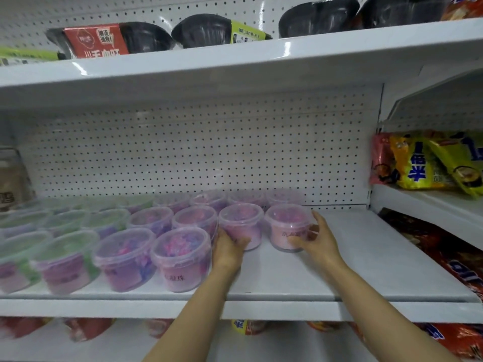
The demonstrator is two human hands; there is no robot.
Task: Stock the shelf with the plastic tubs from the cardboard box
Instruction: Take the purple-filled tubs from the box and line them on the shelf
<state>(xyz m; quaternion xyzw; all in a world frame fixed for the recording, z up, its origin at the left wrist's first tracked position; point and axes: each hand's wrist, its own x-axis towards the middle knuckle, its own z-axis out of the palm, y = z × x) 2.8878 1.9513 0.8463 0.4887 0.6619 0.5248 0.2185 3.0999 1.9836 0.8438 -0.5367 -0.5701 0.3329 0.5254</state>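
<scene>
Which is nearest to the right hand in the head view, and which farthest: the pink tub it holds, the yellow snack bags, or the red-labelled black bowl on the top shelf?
1. Pink tub: in the right hand, on the middle shelf.
2. Yellow snack bags: right, on the neighbouring shelf.
3. Red-labelled black bowl: upper left, top shelf.

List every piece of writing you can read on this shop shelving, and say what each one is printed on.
"半": blue character on the yellow snack bag, right shelf.
"珠": last character on the front pink plastic tub; the characters before it are blurred.
Red label of the black plastic bowl, top shelf: large white characters, cut off, unreadable.
Pink tub held by the right hand: label blurred.
</scene>
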